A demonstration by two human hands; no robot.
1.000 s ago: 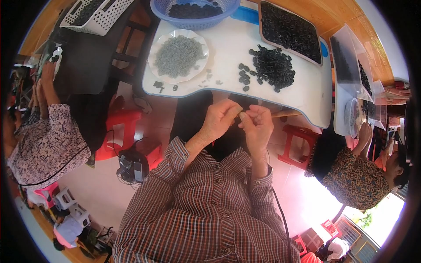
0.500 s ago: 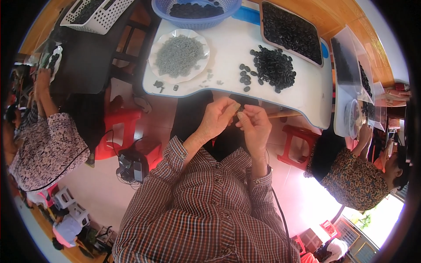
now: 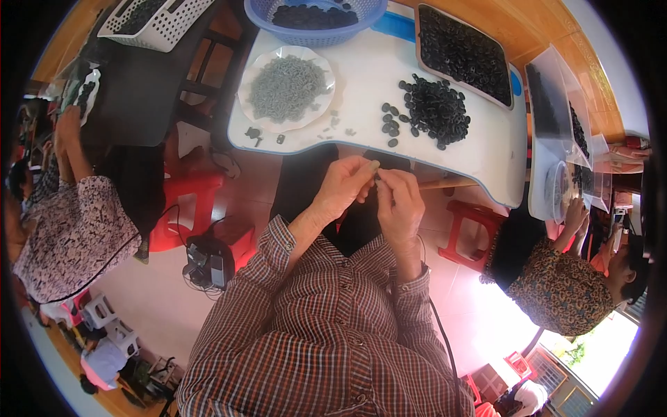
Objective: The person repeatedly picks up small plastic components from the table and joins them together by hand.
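Before you stands a white table with a rounded near edge. On it lie a white plate of grey-green pieces, a loose pile of black rings, a blue basket of dark rings at the far edge, and a rectangular tray filled with black rings.

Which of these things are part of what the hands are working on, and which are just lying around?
In use: left hand, right hand, small piece, loose black rings, plate of grey pieces.
Lying about: blue basket, red stool, white crate.
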